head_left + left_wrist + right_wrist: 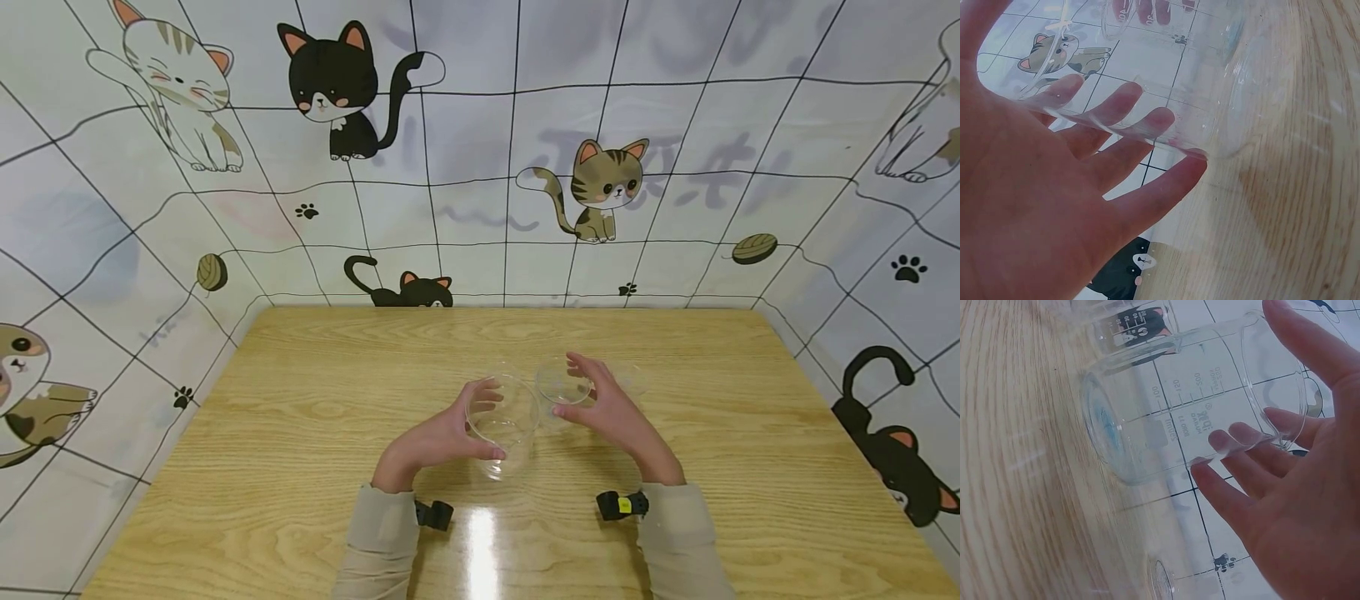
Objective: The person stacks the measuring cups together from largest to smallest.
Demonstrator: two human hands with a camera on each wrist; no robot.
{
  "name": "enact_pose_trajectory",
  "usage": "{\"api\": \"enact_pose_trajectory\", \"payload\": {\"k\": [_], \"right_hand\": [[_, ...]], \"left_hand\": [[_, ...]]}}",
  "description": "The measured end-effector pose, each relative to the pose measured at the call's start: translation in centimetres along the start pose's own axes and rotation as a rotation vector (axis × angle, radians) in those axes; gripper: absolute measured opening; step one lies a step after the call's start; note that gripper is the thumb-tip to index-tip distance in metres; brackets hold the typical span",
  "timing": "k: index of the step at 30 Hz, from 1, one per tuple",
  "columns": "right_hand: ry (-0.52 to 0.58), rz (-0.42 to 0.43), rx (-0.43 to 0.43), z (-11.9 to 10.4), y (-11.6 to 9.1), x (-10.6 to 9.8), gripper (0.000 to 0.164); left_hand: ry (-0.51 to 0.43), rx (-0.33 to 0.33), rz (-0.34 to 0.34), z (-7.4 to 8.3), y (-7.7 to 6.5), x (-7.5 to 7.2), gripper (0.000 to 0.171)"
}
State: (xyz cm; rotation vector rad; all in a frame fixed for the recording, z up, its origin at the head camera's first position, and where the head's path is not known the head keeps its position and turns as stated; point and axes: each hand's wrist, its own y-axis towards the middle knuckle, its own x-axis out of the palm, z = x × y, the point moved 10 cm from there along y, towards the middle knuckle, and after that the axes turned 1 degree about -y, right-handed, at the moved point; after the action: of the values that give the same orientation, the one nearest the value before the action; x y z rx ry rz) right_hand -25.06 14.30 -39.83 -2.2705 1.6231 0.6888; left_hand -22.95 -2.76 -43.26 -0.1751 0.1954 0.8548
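Observation:
Two clear glass beakers stand close together on the table. My left hand [455, 427] holds the wider, nearer beaker [507, 427], thumb on the near side and fingers round the far side. In the left wrist view, spread fingertips [1163, 119] lie against its wall. My right hand [609, 408] grips the other beaker [562, 392] from its right side, near the rim. In the right wrist view, this beaker [1166, 406] shows printed volume marks, a pouring spout and a bluish tint at its base.
A smaller marked beaker [1132, 328] stands beyond the right-hand one in the right wrist view. Another clear glass rim [1161, 581] shows near the bottom there. The wooden table [300, 400] ends at a cat-printed cloth wall [472, 208] at the back and sides.

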Motion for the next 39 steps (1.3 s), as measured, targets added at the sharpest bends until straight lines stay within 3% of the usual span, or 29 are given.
{"api": "enact_pose_trajectory", "payload": {"k": [7, 19, 30, 39], "right_hand": [[0.033, -0.017, -0.003, -0.7, -0.2, -0.1, 0.083], [0.051, -0.053, 0.011, 0.0, -0.3, -0.1, 0.082], [0.052, -0.024, -0.005, 3.3, 0.7, 0.2, 0.084], [0.069, -0.025, 0.014, 3.9, 0.9, 0.4, 0.086]], "left_hand": [[0.018, 0.002, 0.01, -0.3, 0.2, -0.1, 0.09], [0.018, 0.011, 0.014, -0.2, 0.3, 0.0, 0.089], [0.012, 0.016, 0.012, -0.3, 0.3, -0.1, 0.091], [0.016, 0.018, 0.016, -0.3, 0.3, 0.0, 0.088]]}}
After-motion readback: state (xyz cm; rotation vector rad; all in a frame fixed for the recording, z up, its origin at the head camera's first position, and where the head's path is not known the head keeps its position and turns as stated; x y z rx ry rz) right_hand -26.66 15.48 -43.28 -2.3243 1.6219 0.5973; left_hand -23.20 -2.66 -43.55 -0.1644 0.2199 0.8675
